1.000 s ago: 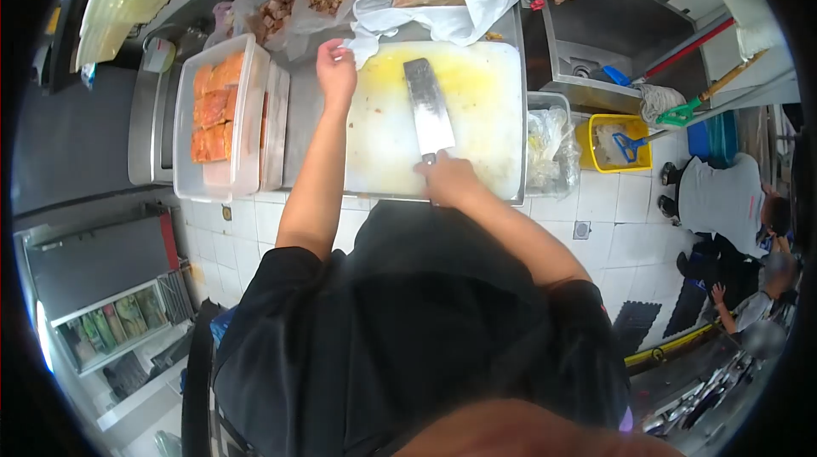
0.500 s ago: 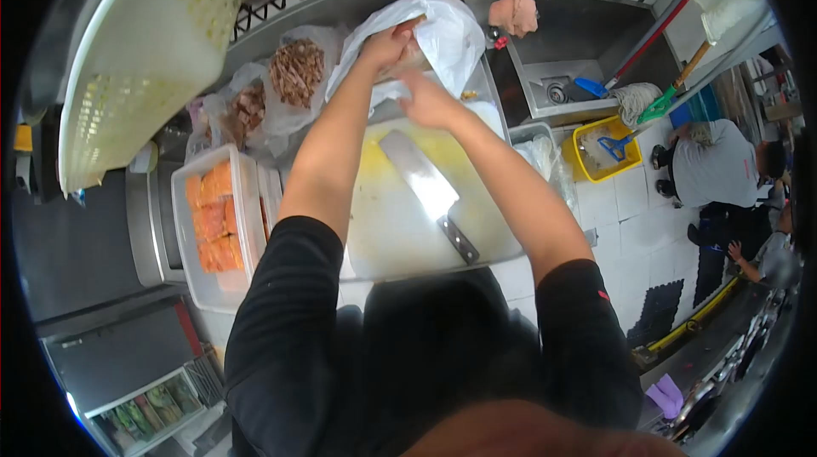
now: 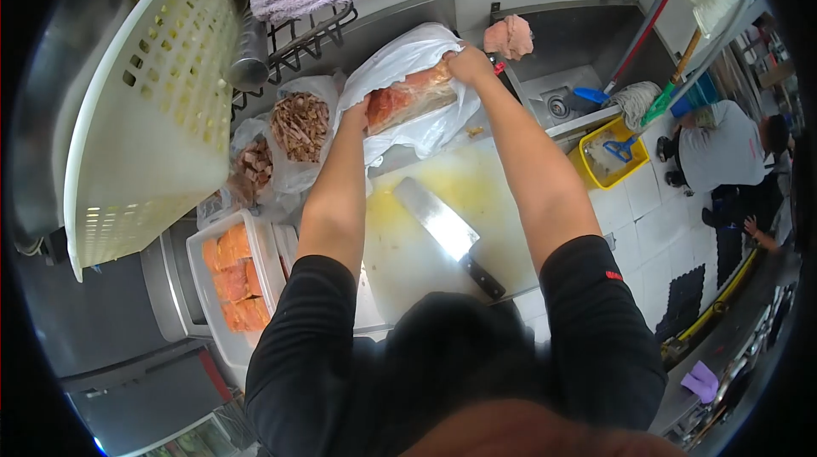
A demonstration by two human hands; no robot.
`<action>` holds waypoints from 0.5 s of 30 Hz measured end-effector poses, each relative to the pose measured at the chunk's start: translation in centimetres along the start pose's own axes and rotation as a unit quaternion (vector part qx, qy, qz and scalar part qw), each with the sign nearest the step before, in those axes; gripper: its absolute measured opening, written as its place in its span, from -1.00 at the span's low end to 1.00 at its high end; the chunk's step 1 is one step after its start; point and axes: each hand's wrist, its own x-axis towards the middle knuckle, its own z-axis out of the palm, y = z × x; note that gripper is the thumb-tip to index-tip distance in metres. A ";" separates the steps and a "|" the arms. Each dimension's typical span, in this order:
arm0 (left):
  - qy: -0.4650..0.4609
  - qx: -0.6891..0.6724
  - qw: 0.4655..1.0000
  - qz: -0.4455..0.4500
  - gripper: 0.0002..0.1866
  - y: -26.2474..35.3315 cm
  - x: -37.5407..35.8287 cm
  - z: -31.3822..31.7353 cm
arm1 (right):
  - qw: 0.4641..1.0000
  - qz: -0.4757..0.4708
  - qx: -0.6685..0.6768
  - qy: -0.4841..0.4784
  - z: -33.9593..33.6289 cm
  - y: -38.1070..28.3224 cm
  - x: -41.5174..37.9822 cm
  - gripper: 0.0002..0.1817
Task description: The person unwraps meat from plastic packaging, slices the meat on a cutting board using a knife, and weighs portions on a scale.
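A large slab of raw meat [image 3: 413, 101], reddish with a pale side, lies partly inside a white plastic bag [image 3: 383, 76] beyond the cutting board. My left hand [image 3: 356, 114] grips the slab's left end, its fingers partly hidden by the bag and meat. At the opposite end, my right hand [image 3: 467, 65] is closed around the meat's far corner. Nearer to me, a cleaver [image 3: 442, 220] with a black handle rests on the yellow-stained white cutting board [image 3: 396, 274], touched by neither hand.
Bags of chopped meat [image 3: 299, 127] stand left of the slab. A plastic tub [image 3: 277, 257] holds orange meat blocks. A white perforated basket [image 3: 145, 108] looms at upper left. Right are a metal sink [image 3: 587, 48], a yellow bucket [image 3: 625, 178] and a person [image 3: 719, 151].
My hands have spread apart to the slab's two ends. The bag now sits farther back from the slab, exposing its red and pale surfaces. The camera view has shifted.
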 end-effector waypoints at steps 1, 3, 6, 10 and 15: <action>0.020 -0.036 0.999 0.008 -0.54 -0.2 0.9 -0.8 | 1.000 -0.016 0.014 0.024 0.0 0.2 -0.1 -0.32; 0.051 -0.083 0.995 0.030 -0.55 -1.3 2.2 -2.4 | 0.998 -0.030 0.031 0.048 -0.2 0.5 -0.1 -0.40; 0.077 -0.121 0.988 0.049 -0.56 -3.8 2.5 -3.7 | 0.998 -0.024 0.001 -0.050 -0.3 1.5 1.6 -0.37; 0.093 -0.172 0.979 0.061 -0.64 -5.7 0.8 -2.3 | 0.998 -0.053 -0.010 -0.018 0.9 2.8 2.3 -0.44; 0.001 -0.209 0.963 0.173 -0.64 -5.7 0.8 -2.2 | 0.996 -0.079 -0.019 -0.047 -1.6 1.6 -0.3 -0.49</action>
